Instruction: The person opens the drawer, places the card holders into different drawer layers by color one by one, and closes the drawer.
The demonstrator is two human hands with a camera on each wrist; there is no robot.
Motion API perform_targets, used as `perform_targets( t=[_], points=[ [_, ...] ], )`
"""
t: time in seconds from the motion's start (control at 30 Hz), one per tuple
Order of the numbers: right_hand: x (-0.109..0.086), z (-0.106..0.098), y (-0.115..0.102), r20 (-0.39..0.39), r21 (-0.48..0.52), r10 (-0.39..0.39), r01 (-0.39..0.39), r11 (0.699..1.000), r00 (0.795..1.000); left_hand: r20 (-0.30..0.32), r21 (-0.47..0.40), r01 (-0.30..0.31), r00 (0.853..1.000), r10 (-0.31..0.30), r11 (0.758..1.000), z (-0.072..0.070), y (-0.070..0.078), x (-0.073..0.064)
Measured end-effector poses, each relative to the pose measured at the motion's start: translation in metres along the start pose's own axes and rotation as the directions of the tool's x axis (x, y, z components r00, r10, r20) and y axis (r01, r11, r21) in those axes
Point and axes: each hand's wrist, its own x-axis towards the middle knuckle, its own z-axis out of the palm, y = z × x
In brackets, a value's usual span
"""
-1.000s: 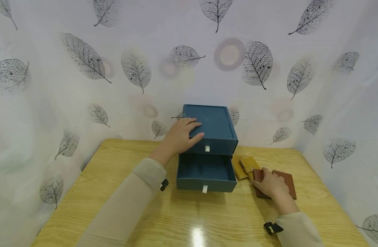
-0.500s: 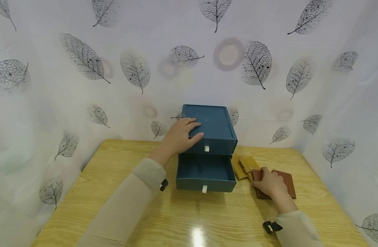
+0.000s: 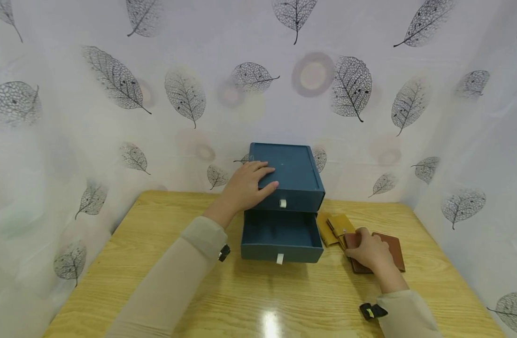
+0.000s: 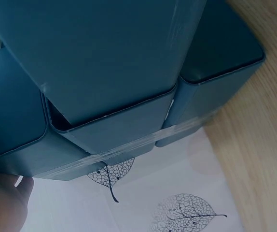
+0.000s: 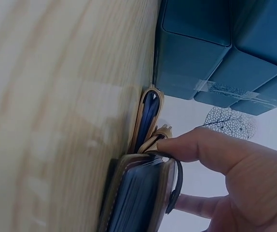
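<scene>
My left hand (image 3: pixel 247 185) rests on the top left of a blue drawer cabinet (image 3: pixel 288 164), fingers lying over its edge. Below the closed top drawer, a drawer (image 3: pixel 279 253) with a white pull tab is pulled out, its visible inside bare. To the right, my right hand (image 3: pixel 372 253) holds a brown card holder (image 3: pixel 353 240) by its near side. In the right wrist view, the thumb presses by a dark strap (image 5: pixel 177 188) on this card holder, and clear sleeves (image 5: pixel 136 198) show inside. Another brown leather piece (image 3: pixel 394 249) lies partly behind the hand; whether they join is unclear.
Two mustard-yellow wallets (image 3: pixel 340 224) lie overlapping between the cabinet and the brown card holder. Everything stands on a wooden table (image 3: pixel 157 244). A white leaf-print curtain (image 3: pixel 258 112) hangs right behind the cabinet. Clear tape (image 4: pixel 129 147) runs along the cabinet's side.
The left edge of the brown card holder has shifted very slightly under my right hand. Otherwise both hands, the cabinet and the pulled-out drawer stay where they were.
</scene>
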Motion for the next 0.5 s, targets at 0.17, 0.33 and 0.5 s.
perform_targets(
  t=[0.17, 0.33, 0.5],
  points=[
    [-0.0008, -0.0008, 0.0014, 0.003, 0.013, -0.007, 0.007, 1.000, 1.000, 0.000, 0.005, -0.001, 1.000, 0.001, 1.000, -0.0001, 0.0004, 0.0003],
    [-0.0030, -0.0037, 0.0001, -0.019, 0.024, -0.025, 0.025, 0.999, 1.000, 0.002, 0.007, -0.002, 1.000, 0.002, 1.000, -0.0005, 0.0010, 0.0003],
    [-0.0062, -0.0078, -0.0024, -0.069, 0.019, -0.054, 0.056, 0.998, 0.996, 0.001, 0.004, -0.004, 1.000, 0.004, 1.000, -0.0014, 0.0017, 0.0000]
  ],
)
